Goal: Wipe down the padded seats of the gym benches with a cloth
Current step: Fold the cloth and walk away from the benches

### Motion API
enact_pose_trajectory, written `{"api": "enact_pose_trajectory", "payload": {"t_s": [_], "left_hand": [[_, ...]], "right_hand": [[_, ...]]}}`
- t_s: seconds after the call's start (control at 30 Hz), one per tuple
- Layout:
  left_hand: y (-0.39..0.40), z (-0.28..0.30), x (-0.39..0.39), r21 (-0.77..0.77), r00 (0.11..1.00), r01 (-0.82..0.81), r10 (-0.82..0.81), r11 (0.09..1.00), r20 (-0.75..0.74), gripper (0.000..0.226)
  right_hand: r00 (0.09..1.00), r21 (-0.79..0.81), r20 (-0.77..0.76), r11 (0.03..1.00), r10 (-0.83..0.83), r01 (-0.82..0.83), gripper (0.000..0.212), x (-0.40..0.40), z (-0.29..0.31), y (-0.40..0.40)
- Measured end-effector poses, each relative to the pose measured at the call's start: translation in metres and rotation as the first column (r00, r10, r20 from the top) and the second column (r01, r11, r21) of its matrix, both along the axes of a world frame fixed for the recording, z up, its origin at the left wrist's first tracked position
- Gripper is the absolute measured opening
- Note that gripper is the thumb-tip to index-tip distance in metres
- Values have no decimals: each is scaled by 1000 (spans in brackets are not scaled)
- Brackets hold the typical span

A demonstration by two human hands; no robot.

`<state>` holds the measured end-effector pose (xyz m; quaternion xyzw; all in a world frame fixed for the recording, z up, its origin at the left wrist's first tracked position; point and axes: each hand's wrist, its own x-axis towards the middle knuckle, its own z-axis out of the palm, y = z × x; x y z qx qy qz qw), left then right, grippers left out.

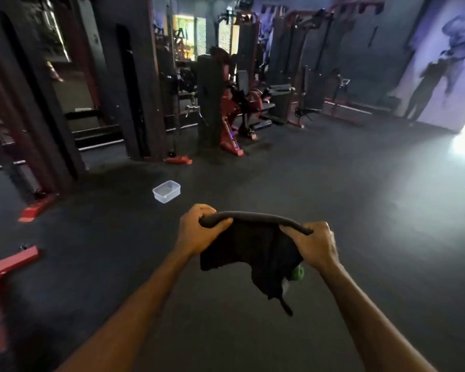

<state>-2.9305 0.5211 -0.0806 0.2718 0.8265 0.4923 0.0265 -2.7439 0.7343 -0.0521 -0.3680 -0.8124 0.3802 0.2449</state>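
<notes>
Cloth (253, 253) hangs dark between your fists above the floor: left hand (199, 232) grips one rolled end, right hand (316, 247) the other (something green peeks beneath it, possibly a bottle). Keep it stretched and fold it flat before reaching a bench. Farther left, the clear tub (167, 191) looks empty.

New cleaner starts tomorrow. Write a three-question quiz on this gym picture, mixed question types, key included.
1. True or false: only the left hand grips the dark cloth.
2. The clear plastic container sits: A) on a bench, B) on the floor, C) in the right hand.
3. Is the cloth touching any padded seat?

Key: 1 false, both hands grip it. 2 B. 3 No, it hangs in the air above the floor.
</notes>
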Motion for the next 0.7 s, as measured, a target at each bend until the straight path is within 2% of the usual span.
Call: {"api": "enact_pose_trajectory", "payload": {"t_s": [0.1,0.2,0.3,0.4,0.47,0.57,0.63,0.7], "left_hand": [[20,-1,-44,108,992,-91,81,990,94,35],[38,0,-84,233,946,-191,116,953,302,28],[47,12,-128,369,878,-180,-20,912,478,19],[43,28,-170,443,758,-191,-155,876,633,27],[35,28,-205,459,794,-146,-174,876,583,30],[23,15,-264,435,932,-105,-64,894,357,31],[16,5,-297,388,966,-149,50,909,254,35],[10,2,-328,365,957,-200,101,909,273,47]], "right_hand": [[998,-187,43,981,-37,44,46,-77,-9,-1],[996,-323,68,946,60,-35,42,-162,-15,-12],[970,-480,-76,844,232,-240,41,-237,-4,-26],[896,-415,-119,798,428,-437,46,-295,6,-35],[837,-319,-130,777,532,-543,41,-336,8,-35],[741,-204,-117,715,661,-669,30,-394,13,-27],[672,-212,-118,643,731,-736,22,-431,15,-19],[639,-252,-128,599,758,-760,20,-470,15,-14]]}}
